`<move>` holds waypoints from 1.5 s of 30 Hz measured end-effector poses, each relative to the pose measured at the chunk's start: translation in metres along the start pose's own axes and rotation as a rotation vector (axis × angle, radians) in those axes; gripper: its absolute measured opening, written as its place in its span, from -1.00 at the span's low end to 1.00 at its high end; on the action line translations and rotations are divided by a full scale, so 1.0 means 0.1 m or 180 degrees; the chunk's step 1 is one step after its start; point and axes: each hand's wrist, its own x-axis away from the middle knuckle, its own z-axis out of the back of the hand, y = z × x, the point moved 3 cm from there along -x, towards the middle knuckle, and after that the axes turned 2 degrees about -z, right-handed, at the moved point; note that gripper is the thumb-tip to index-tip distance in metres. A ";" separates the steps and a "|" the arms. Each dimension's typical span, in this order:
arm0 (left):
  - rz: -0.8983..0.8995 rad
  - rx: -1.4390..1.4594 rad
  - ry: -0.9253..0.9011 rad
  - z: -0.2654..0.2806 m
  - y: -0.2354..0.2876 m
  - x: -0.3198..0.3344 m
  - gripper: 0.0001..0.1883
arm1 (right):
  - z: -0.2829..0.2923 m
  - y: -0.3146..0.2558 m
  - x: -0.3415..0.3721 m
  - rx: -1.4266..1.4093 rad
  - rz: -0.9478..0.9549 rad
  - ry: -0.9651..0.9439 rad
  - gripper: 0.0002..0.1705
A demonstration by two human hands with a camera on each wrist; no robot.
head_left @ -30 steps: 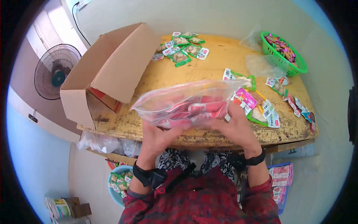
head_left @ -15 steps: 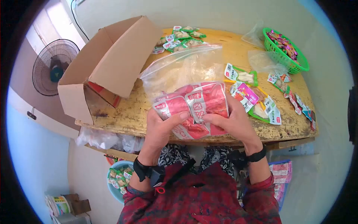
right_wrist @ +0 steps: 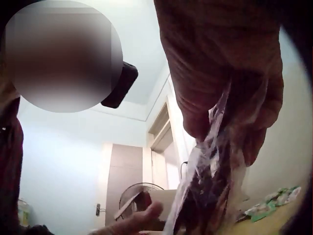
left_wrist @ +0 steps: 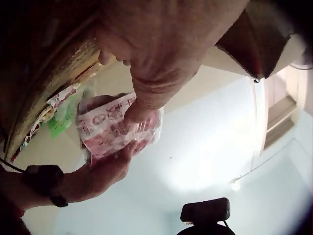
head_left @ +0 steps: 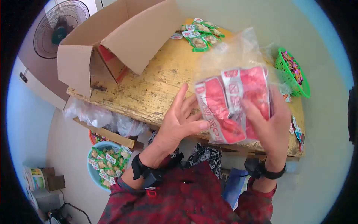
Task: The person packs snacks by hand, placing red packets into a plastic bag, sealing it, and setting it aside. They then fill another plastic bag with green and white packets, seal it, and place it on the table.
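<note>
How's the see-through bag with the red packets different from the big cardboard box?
The bag is clear, so its red packets show through; the box is brown and you can't see through it. The right hand grips the bag, while the box sits on the table. The box looks bigger than the bag.

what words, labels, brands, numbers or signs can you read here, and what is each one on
None reads clearly enough to quote.
Red-and-white plastic packets in the clear plastic bag: printed characters and square marks, too blurred.
Green-and-white plastic packets on the worn yellow wooden table: printing too small.
Any other print: too small or blurred.
</note>
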 end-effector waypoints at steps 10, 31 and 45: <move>-0.0230 -0.0133 -0.0208 -0.02 0.14 -0.08 0.10 | -0.28 0.26 0.05 -0.1231 -0.0470 -0.0547 -0.54; -0.1283 -0.2591 -0.0135 0.05 0.16 -0.29 0.18 | -0.67 0.89 0.14 -0.2361 -0.0759 -0.1124 -0.35; -0.0973 -0.3038 -0.0014 0.06 0.22 -0.20 -0.33 | -0.49 0.82 0.18 -0.2447 -0.0346 -0.0889 -0.12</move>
